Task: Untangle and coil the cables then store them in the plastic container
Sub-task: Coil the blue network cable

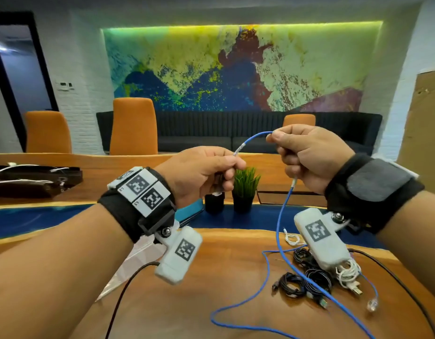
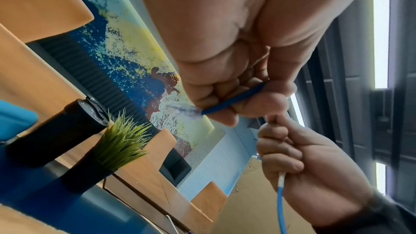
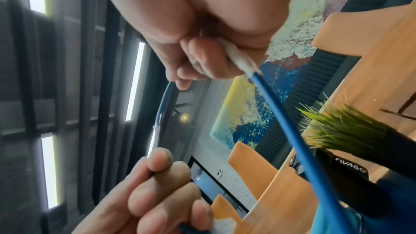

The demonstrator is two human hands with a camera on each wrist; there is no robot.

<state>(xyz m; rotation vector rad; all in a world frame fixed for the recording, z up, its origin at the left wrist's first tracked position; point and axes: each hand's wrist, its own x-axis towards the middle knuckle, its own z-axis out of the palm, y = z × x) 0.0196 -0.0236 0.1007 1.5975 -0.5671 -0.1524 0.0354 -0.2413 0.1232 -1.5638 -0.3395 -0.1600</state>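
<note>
A long blue cable point(image 1: 281, 223) runs between both hands, raised above the wooden table point(image 1: 223, 253). My left hand point(image 1: 206, 172) pinches its end near a white label, and the blue cable point(image 2: 234, 101) shows between thumb and curled fingers. My right hand point(image 1: 306, 157) grips the blue cable point(image 3: 290, 118) a short way along, so a small arc spans the hands. From the right fist the cable drops to the table and loops across it, ending in a clear plug point(image 1: 372, 305). Clear plastic point(image 1: 135, 255), perhaps the container, lies under my left wrist.
Several black coiled cables point(image 1: 306, 280) and white cables point(image 1: 347, 272) lie in a pile at the right of the table. A small potted plant point(image 1: 244, 189) and a black cylinder point(image 1: 214, 201) stand behind. Orange chairs point(image 1: 133, 126) and a dark sofa line the far side.
</note>
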